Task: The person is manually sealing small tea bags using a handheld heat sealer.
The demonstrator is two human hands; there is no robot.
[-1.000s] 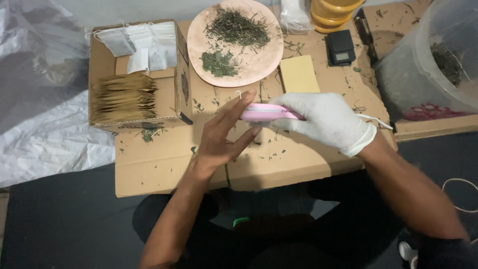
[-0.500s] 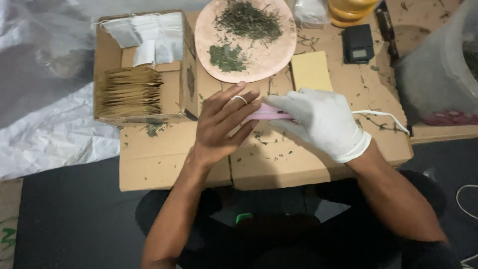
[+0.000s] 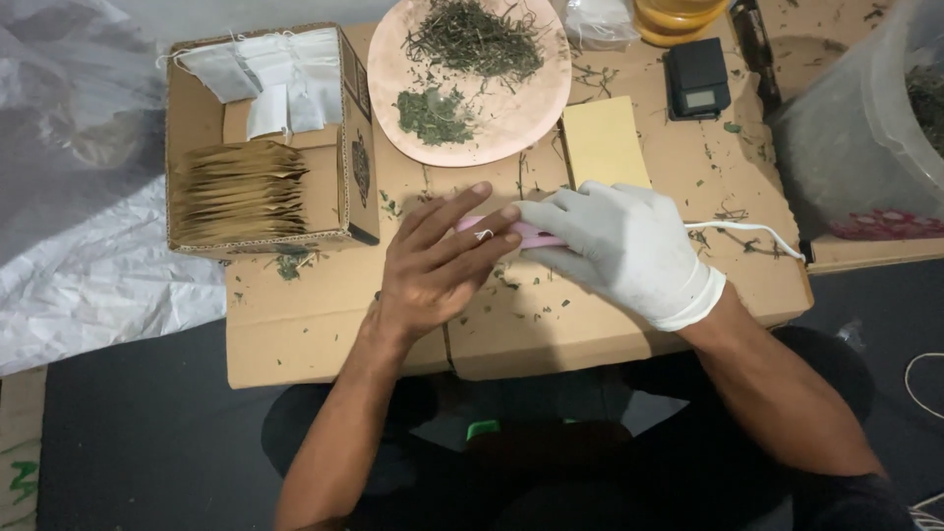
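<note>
The gloved right hand (image 3: 624,248) grasps the pink plastic corded sealer (image 3: 511,234), long axis left-right, under the flat, released left hand (image 3: 438,270).

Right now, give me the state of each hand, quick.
Left hand: bare, open, fingers spread flat over the near end of the pink tool.
Right hand: white-gloved, closed around the pink tool on the cardboard box.

Pink sealer (image 3: 536,236) — flat, under hands
</note>
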